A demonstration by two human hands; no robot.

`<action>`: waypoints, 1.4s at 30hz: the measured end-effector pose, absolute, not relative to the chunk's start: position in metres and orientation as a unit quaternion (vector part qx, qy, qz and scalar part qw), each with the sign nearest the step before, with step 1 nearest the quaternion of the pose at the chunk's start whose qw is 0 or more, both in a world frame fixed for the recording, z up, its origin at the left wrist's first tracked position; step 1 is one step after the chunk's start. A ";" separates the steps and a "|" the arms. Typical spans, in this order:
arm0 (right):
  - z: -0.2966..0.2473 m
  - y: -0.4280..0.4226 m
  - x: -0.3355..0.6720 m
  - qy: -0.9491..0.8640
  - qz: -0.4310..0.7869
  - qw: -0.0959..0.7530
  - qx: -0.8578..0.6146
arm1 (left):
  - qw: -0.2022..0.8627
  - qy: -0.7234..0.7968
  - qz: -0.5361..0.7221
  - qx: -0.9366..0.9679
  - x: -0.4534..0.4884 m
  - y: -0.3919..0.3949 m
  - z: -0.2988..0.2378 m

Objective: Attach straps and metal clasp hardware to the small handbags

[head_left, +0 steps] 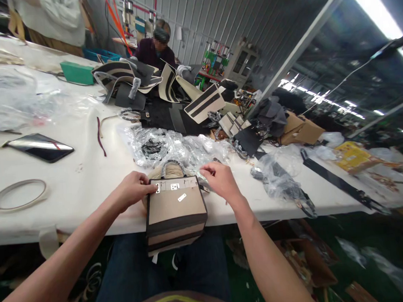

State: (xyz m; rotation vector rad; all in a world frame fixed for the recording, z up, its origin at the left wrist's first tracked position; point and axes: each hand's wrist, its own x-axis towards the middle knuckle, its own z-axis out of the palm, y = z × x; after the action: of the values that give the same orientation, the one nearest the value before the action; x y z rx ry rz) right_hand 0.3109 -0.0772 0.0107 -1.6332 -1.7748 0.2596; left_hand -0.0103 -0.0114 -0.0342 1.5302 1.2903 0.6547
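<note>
A beige and dark-brown handbag (pixel 176 208) stands at the table's front edge, tilted toward me over my lap. Its upper strip carries white cut-out plates (pixel 175 187), and a loose-looking white tag (pixel 181 197) lies lower on the panel. A plastic-wrapped handle (pixel 173 167) rises behind the top edge. My left hand (pixel 135 187) pinches the bag's upper left corner, thumb on the front. Just off the upper right corner, my right hand (pixel 220 179) is closed in a pinch; whatever its fingertips hold is too small to make out.
Crumpled clear plastic (pixel 183 145) lies behind the bag. Beyond it are piled bag panels (pixel 205 104). At left are a phone-like dark glossy object (pixel 40 147) and a coiled strip (pixel 19 195). Wrapped straps (pixel 282 180) lie at right. A co-worker (pixel 155 48) sits across the table.
</note>
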 end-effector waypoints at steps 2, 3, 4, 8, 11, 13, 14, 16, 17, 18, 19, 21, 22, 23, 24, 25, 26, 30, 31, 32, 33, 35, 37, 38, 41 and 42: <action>0.014 -0.090 0.306 -0.713 0.143 0.342 -0.596 | 0.490 0.534 0.265 0.636 -0.010 -0.011 -0.034; 0.015 -0.096 0.301 -0.725 0.159 0.335 -0.581 | 0.489 0.534 0.261 0.638 -0.010 -0.011 -0.035; 0.017 -0.103 0.296 -0.739 0.172 0.325 -0.565 | 0.489 0.534 0.257 0.640 -0.009 -0.010 -0.035; 0.016 -0.114 0.277 -0.824 0.196 0.252 -0.468 | 0.495 0.536 0.244 0.638 -0.010 -0.009 -0.035; 0.012 -0.109 0.267 -0.864 0.149 0.188 -0.442 | 0.508 0.536 0.235 0.632 -0.010 -0.009 -0.031; 0.010 -0.107 0.262 -0.872 0.108 0.146 -0.455 | 0.522 0.536 0.232 0.622 -0.010 -0.010 -0.028; 0.010 -0.107 0.259 -0.872 0.092 0.130 -0.463 | 0.530 0.535 0.232 0.616 -0.010 -0.011 -0.026; 0.009 -0.110 0.255 -0.867 0.070 0.111 -0.480 | 0.545 0.531 0.229 0.607 -0.010 -0.011 -0.025; 0.008 -0.113 0.252 -0.864 0.061 0.107 -0.488 | 0.550 0.531 0.228 0.604 -0.010 -0.011 -0.024; 0.008 -0.116 0.251 -0.861 0.054 0.106 -0.495 | 0.554 0.530 0.225 0.600 -0.011 -0.011 -0.023; 0.008 -0.120 0.250 -0.859 0.051 0.110 -0.498 | 0.559 0.531 0.222 0.597 -0.013 -0.011 -0.022; 0.008 -0.124 0.254 -0.854 0.068 0.145 -0.495 | 0.573 0.527 0.203 0.593 -0.018 -0.011 -0.017; 0.009 -0.125 0.259 -0.845 0.093 0.185 -0.494 | 0.578 0.526 0.190 0.594 -0.022 -0.010 -0.014; 0.010 -0.125 0.266 -0.827 0.124 0.237 -0.495 | 0.574 0.531 0.181 0.596 -0.025 -0.009 -0.011; 0.012 -0.124 0.274 -0.798 0.155 0.297 -0.501 | 0.557 0.544 0.180 0.601 -0.027 -0.008 -0.007; 0.014 -0.122 0.283 -0.759 0.182 0.355 -0.514 | 0.524 0.562 0.190 0.611 -0.028 -0.007 -0.003; 0.016 -0.119 0.292 -0.715 0.199 0.407 -0.532 | 0.476 0.580 0.212 0.626 -0.027 -0.005 0.000; 0.018 -0.111 0.317 -0.629 0.178 0.479 -0.586 | 0.320 0.543 0.285 0.722 -0.002 -0.001 0.000; 0.017 -0.111 0.318 -0.647 0.162 0.468 -0.580 | 0.310 0.514 0.285 0.747 0.008 -0.001 -0.003; 0.016 -0.110 0.317 -0.675 0.145 0.449 -0.567 | 0.306 0.489 0.280 0.767 0.019 -0.001 -0.008; 0.015 -0.110 0.315 -0.709 0.128 0.423 -0.550 | 0.299 0.468 0.273 0.786 0.029 -0.001 -0.014; 0.012 -0.108 0.310 -0.772 0.091 0.360 -0.516 | 0.268 0.437 0.262 0.818 0.048 -0.001 -0.024; 0.010 -0.104 0.306 -0.815 0.058 0.288 -0.500 | 0.231 0.414 0.255 0.842 0.062 -0.001 -0.030; 0.009 -0.100 0.306 -0.827 0.049 0.258 -0.496 | 0.216 0.405 0.251 0.852 0.067 -0.001 -0.030; 0.008 -0.091 0.310 -0.849 0.055 0.210 -0.482 | 0.207 0.378 0.226 0.873 0.078 0.002 -0.024; 0.008 -0.089 0.312 -0.854 0.059 0.205 -0.475 | 0.218 0.364 0.215 0.879 0.081 0.003 -0.020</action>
State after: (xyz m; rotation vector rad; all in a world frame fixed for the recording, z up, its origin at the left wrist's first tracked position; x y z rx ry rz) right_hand 0.3117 -0.0894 0.0079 -1.3247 -2.3801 0.1652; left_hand 0.0806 0.0031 -0.0201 2.4348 1.0090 0.5945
